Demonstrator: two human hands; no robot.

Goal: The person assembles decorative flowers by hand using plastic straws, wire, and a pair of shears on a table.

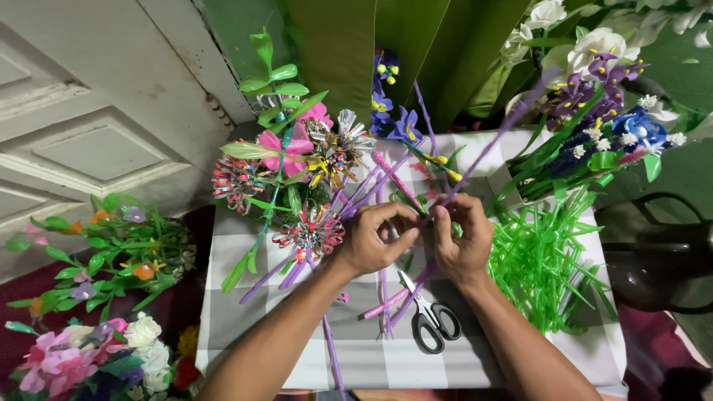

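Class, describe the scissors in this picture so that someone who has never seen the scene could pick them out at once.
Start at the grey and white checked cloth covering the table. Just below the right hand, among loose purple stems, lie the scissors. They are the only metal tool there, with silver blades and two black loop handles pointing toward the near edge.

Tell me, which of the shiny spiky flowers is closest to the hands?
The lowest shiny flower, red and silver, just beside the left hand. The striped one lies farther left, and the silvery one sits higher up by the pink flower.
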